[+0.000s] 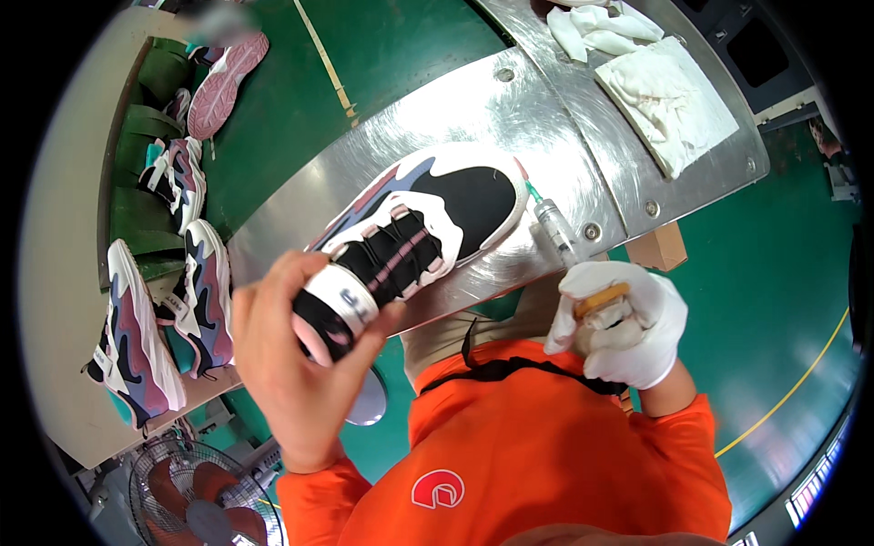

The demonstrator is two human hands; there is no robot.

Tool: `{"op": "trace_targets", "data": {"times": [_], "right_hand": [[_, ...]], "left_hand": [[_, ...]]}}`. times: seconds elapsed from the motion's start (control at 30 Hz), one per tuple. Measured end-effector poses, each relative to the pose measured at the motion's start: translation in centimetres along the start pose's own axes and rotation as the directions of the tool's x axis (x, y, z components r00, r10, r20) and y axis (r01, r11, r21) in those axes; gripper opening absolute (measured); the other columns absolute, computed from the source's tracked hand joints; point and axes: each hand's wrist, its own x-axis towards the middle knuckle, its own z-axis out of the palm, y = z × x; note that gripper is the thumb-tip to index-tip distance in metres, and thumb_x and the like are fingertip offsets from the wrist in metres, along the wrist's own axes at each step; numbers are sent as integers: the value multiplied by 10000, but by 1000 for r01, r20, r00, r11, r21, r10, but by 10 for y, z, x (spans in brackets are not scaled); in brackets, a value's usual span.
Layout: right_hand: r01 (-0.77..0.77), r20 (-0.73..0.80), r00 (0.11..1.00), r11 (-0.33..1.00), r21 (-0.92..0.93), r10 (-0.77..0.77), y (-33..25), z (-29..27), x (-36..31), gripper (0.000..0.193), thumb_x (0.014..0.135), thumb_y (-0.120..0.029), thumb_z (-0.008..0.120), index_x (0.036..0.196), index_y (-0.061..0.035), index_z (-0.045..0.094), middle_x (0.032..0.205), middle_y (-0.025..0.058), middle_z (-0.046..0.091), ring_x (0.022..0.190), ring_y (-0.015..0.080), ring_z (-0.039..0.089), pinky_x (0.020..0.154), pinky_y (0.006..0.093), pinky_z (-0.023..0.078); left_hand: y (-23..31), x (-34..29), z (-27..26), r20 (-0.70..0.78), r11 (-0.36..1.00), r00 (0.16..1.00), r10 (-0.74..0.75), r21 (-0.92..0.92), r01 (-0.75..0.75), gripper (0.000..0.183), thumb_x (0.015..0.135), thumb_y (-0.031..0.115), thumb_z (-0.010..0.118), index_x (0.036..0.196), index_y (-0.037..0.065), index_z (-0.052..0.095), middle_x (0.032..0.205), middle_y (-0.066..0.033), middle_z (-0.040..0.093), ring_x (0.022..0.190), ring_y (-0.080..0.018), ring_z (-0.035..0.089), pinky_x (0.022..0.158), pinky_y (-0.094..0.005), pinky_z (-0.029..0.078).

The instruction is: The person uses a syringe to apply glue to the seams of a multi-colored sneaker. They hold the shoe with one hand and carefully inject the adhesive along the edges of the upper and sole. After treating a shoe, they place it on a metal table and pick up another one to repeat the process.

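Observation:
My left hand (287, 373), bare, is closed around the heel and tongue end of a sneaker (473, 196). The shoe is white, black, blue and pink with dark laces, and its toe points up and right above the metal table. In a white glove, my right hand (642, 328) grips a clear syringe (555, 227) by its lower end. The syringe's thin green-based tip meets or nearly meets the sole edge at the toe; exact contact is hard to tell. A tan piece (601, 298) shows at the gloved fingers.
A brushed metal table (382, 118) with bolts lies under the shoe. Several similar sneakers (137, 337) stand on a green slotted conveyor (141, 196) at left. A white cloth-covered pad (669, 105) is far right. A fan (205, 510) stands lower left.

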Motion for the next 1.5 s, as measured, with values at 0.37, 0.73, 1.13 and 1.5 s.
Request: {"op": "trace_targets", "data": {"times": [0.37,0.73,1.13,1.5], "right_hand": [[106,277,958,988,-110,-72,44,-4,20,517,590,-96,872,1010,-24,581,833,82,654,699,236,627,665,283,506],[153,148,979,986,-60,-143,49,-5,14,447,584,-79,849,962,-14,619,865,82,660,684,195,619,622,262,500],[288,-205,934,956,-51,-292,21,-17,22,620,749,-6,710,1290,21,407,998,74,590,819,61,536,797,211,452],[382,-58,913,898,-219,-403,18,1,51,618,734,22,777,1269,-18,470,1121,65,530,773,44,529,731,199,452]], "left_hand": [[-26,44,-1,269,904,933,-239,-289,315,481,559,117,879,951,5,624,858,-36,582,747,-111,580,686,-240,452],[-36,42,-7,302,971,939,-164,-120,208,531,594,62,851,1054,0,592,882,-12,608,783,-83,576,725,-214,467],[11,-60,9,-52,907,960,275,344,-241,574,658,319,864,1069,38,577,1005,-129,657,811,-273,538,704,-338,413],[10,-50,1,52,936,976,211,278,-217,664,602,267,884,1131,53,544,1124,-151,623,926,-302,582,834,-377,404]]}}
